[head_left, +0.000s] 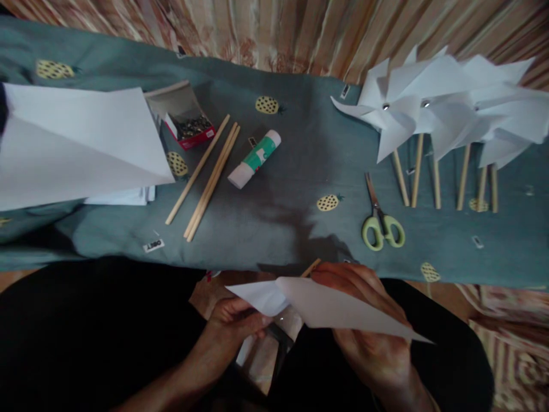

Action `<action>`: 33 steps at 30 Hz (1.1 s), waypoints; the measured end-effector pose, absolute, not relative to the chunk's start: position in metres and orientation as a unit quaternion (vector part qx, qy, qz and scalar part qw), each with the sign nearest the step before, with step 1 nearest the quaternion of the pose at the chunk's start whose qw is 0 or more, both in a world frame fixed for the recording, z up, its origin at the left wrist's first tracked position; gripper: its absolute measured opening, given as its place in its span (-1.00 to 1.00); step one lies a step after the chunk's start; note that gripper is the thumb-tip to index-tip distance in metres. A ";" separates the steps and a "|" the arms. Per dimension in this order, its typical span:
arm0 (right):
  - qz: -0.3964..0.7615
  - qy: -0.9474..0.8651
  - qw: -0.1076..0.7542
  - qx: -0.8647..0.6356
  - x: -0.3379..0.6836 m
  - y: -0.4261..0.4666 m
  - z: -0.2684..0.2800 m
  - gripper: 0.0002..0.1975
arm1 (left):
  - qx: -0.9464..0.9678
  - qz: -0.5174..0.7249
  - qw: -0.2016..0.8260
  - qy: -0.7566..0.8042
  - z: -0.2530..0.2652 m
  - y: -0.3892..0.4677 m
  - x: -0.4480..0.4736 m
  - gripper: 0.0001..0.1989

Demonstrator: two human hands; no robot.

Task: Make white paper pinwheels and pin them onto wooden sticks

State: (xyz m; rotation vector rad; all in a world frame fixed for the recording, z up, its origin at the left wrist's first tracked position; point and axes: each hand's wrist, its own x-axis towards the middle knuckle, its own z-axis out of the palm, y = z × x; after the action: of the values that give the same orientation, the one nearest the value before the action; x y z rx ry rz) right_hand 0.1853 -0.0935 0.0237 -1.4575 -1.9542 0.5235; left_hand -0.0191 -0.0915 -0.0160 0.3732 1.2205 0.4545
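A white paper pinwheel [338, 306] is held up over my lap, just off the table's front edge. My left hand [235, 320] pinches its left blade between thumb and fingers. Behind the large right blade, my right hand [360, 292] is closed around the pinwheel. The tip of a wooden stick [311, 268] pokes out beside the right fingers; most of it is hidden by paper and hand. Nearest on the table are scissors [381, 226] with green handles, lying to the right, blades pointing away.
Finished pinwheels [450, 103] lie in a row at the right. A glue stick [255, 159], loose wooden sticks [210, 189], a red box of small metal pins [193, 129] and white paper sheets [86, 143] are spread leftward on the green tablecloth [295, 212].
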 end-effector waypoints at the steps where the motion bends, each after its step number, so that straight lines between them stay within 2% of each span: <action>1: 0.199 -0.744 0.319 -0.552 0.185 -0.094 0.024 -0.72 | 0.174 0.210 0.780 0.563 -0.016 -0.091 -0.019 -0.84; 11: 0.205 -0.741 0.318 -0.555 0.185 -0.094 0.024 -0.72 | 0.174 0.211 0.788 0.552 -0.016 -0.092 -0.019 -0.86; 16: 0.204 -0.746 0.316 -0.549 0.185 -0.093 0.025 -0.72 | 0.178 0.206 0.789 0.550 -0.014 -0.091 -0.019 -0.77; 27: 0.215 -0.736 0.316 -0.559 0.184 -0.091 0.025 -0.72 | 0.177 0.203 0.793 0.547 -0.017 -0.095 -0.020 -0.87; 33: 0.228 -0.738 0.313 -0.553 0.183 -0.088 0.025 -0.77 | 0.177 0.197 0.793 0.549 -0.016 -0.094 -0.021 -0.81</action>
State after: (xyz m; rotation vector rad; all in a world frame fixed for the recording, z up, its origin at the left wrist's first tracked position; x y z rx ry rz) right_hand 0.1833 -0.0882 0.0254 -1.4581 -1.9464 0.6025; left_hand -0.0209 -0.0941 -0.0159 0.3808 1.1805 0.4245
